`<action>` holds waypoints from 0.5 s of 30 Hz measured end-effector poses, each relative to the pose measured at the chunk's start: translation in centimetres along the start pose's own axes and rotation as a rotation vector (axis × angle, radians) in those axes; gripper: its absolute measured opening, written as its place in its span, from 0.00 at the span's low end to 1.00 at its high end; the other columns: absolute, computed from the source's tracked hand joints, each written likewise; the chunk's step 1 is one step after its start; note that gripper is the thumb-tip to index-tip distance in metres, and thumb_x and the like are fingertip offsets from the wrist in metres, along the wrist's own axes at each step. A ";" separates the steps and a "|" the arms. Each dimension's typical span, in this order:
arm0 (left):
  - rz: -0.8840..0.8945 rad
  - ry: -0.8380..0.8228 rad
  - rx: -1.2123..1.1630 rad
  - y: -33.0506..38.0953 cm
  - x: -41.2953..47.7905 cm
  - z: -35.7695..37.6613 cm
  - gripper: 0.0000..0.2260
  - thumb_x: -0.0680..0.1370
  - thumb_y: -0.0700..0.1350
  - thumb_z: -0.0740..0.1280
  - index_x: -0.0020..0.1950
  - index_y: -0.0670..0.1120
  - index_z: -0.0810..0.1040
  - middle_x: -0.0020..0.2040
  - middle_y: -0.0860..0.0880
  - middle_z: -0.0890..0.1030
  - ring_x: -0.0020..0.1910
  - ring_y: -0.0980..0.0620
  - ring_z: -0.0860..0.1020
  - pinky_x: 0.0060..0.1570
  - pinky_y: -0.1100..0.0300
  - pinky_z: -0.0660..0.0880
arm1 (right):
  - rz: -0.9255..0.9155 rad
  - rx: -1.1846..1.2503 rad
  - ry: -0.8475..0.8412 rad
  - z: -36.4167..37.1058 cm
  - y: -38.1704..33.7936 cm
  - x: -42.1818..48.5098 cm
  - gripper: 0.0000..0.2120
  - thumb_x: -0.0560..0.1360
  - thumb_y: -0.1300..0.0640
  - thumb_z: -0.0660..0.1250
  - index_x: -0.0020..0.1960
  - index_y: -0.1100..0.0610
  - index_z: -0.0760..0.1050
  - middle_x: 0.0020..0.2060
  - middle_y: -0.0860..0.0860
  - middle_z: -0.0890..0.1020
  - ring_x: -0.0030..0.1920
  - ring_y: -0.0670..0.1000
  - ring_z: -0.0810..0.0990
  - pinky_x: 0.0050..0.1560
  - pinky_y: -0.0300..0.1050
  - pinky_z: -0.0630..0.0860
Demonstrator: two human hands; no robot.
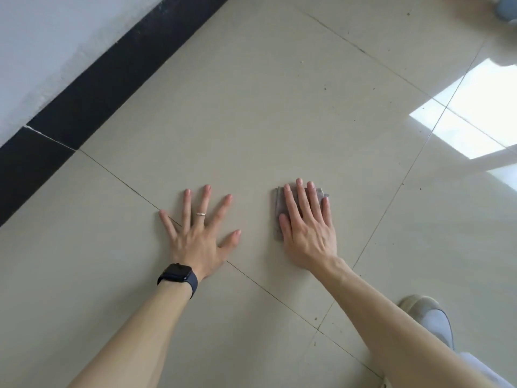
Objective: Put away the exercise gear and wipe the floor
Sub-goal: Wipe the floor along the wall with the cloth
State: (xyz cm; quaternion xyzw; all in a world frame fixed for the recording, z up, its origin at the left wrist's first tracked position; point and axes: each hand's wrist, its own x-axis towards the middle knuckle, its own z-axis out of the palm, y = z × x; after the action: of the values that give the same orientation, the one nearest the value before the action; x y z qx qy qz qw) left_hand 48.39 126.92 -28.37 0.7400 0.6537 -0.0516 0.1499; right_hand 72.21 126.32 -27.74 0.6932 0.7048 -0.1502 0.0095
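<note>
A small folded grey cloth (277,208) lies flat on the beige tiled floor (251,107). My right hand (307,228) presses down on it, palm flat and fingers together, covering most of it; only its left strip and far corner show. My left hand (198,231) rests flat on the bare floor to the left of the cloth, fingers spread wide, holding nothing. It wears a ring, and a dark watch sits on the wrist. No exercise gear can be made out.
A white wall (42,51) with a black skirting band (98,93) runs diagonally along the left. Small dark specks dot the tiles. A window reflection (475,113) glares at the right. My shoe (430,317) is at lower right. A blurred bluish object (507,7) sits at top right.
</note>
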 end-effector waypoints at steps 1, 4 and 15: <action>0.005 0.006 0.005 -0.1 -0.1 0.1 0.32 0.77 0.70 0.48 0.79 0.65 0.47 0.82 0.54 0.43 0.80 0.44 0.40 0.67 0.23 0.44 | -0.039 -0.041 -0.011 0.4 0.4 -0.1 0.28 0.84 0.45 0.45 0.82 0.51 0.48 0.81 0.51 0.47 0.80 0.53 0.42 0.79 0.58 0.44; 0.008 -0.010 0.002 -0.2 0.2 0.0 0.32 0.77 0.70 0.48 0.79 0.66 0.45 0.81 0.54 0.41 0.80 0.45 0.37 0.67 0.23 0.43 | -0.307 -0.131 -0.070 -0.8 4.4 0.2 0.28 0.84 0.43 0.46 0.81 0.49 0.49 0.81 0.49 0.50 0.81 0.52 0.44 0.79 0.58 0.49; -0.033 0.067 -0.024 -5.6 3.6 -3.6 0.31 0.76 0.69 0.50 0.79 0.65 0.49 0.81 0.51 0.52 0.79 0.45 0.51 0.70 0.34 0.53 | 0.061 0.055 0.005 -0.1 -3.8 2.3 0.29 0.83 0.40 0.46 0.81 0.44 0.44 0.81 0.51 0.42 0.80 0.51 0.38 0.78 0.59 0.38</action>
State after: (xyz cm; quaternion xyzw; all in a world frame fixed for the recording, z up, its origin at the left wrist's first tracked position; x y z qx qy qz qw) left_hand 42.98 131.98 -26.81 0.7287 0.6708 -0.0215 0.1360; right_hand 68.43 128.58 -27.35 0.7148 0.6790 -0.1676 -0.0068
